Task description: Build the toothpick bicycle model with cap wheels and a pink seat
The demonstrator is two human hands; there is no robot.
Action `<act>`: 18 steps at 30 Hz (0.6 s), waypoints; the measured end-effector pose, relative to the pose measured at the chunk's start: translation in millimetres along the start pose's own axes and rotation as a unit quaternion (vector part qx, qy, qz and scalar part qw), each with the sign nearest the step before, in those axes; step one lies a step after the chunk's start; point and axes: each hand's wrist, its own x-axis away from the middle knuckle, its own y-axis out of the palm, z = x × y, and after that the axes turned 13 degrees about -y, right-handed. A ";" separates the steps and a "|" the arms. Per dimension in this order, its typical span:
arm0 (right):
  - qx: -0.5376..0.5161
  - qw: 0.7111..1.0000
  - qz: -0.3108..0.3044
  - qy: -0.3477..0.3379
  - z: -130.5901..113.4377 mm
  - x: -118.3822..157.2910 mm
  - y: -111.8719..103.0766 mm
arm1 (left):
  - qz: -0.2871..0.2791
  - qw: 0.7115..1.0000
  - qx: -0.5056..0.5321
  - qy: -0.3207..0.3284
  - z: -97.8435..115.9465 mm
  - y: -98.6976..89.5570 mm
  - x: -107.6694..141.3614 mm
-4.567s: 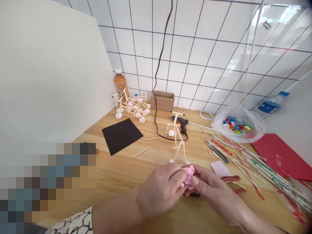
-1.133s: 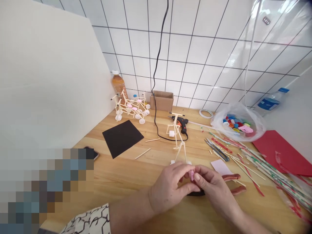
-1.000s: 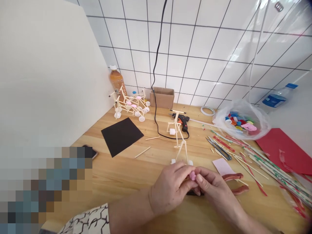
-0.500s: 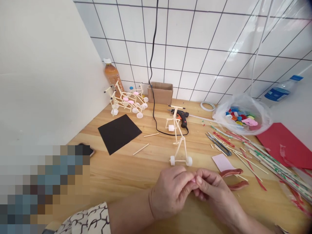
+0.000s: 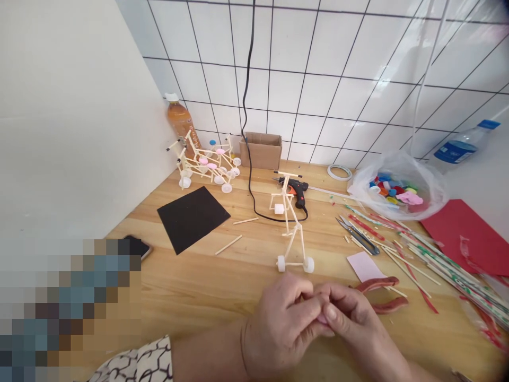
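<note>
My left hand (image 5: 280,323) and my right hand (image 5: 350,318) meet low in the view, fingers pressed together. Between their fingertips, a small piece of soft pink modelling clay (image 5: 323,318) is nearly hidden, with only a sliver showing. Just beyond the hands stands a wheeled model of glued wooden sticks (image 5: 293,239), not touching them. Red-handled pliers (image 5: 382,293) lie to the right of my right hand, and a pink paper slip (image 5: 361,266) lies just beyond them.
Behind the model are a hot glue gun (image 5: 296,192) and a cardboard box (image 5: 261,151). Left lie a black card (image 5: 192,217), a phone (image 5: 135,246) and finished stick models (image 5: 204,167). Right are scissors (image 5: 358,236), striped straws (image 5: 437,270) and a bag of bottle caps (image 5: 397,185).
The large pink lump seen earlier has shrunk to a small bit, and a pink lump now lies in the bag. My fingers have closed further around the small bit. The view has tilted slightly.
</note>
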 end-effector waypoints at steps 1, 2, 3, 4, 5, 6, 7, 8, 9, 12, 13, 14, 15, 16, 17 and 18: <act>0.004 1.000 -0.011 0.000 -0.2 0.6 -0.7 | 0.001 1.000 0.011 0.006 0.4 0.5 0.9; 0.004 1.000 -0.021 0.003 0.0 1.2 -1.1 | -0.001 1.000 0.024 0.017 0.4 1.2 1.9; 0.000 1.000 -0.028 0.009 0.7 1.8 -1.2 | 0.000 0.999 0.038 0.033 -0.1 2.1 2.7; -0.008 0.999 -0.031 0.015 1.7 2.4 -1.1 | 0.002 0.998 0.050 0.049 -0.8 3.1 3.3; -0.020 0.999 -0.032 0.020 2.8 2.9 -0.9 | 0.006 0.996 0.062 0.064 -1.7 4.1 3.8; -0.033 0.999 -0.034 0.024 4.0 3.2 -0.6 | 0.012 0.995 0.071 0.073 -2.7 4.9 4.0; -0.043 0.998 -0.031 0.026 5.0 3.3 -0.3 | 0.014 0.994 0.076 0.077 -3.7 5.3 3.8; -0.050 0.998 -0.025 0.027 5.7 3.1 -0.2 | 0.014 0.994 0.078 0.076 -4.5 5.5 3.3; -0.054 0.998 -0.013 0.028 6.1 2.8 0.0 | 0.014 0.994 0.078 0.070 -5.1 5.4 2.4; -0.055 0.997 0.036 0.030 5.6 1.4 0.5 | 0.017 0.996 0.076 0.034 -6.0 4.3 -1.3; -0.059 0.996 0.055 0.030 5.2 1.2 0.8 | 0.026 0.996 0.079 0.017 -6.1 4.1 -2.5; -0.062 0.995 0.073 0.029 4.8 1.1 1.3 | 0.034 0.996 0.079 0.002 -6.2 4.1 -3.5; -0.063 0.994 0.085 0.029 4.5 1.2 1.8 | 0.040 0.996 0.077 -0.008 -6.3 4.1 -4.1; -0.062 0.994 0.091 0.028 4.3 1.4 2.4 | 0.041 0.997 0.071 -0.010 -6.6 4.1 -4.5; -0.058 0.994 0.092 0.028 4.3 1.5 2.9 | 0.042 0.997 0.065 -0.007 -6.9 4.0 -4.8; -0.051 0.994 0.088 0.026 4.3 1.6 3.3 | 0.038 0.997 0.061 -0.004 -7.1 3.5 -5.1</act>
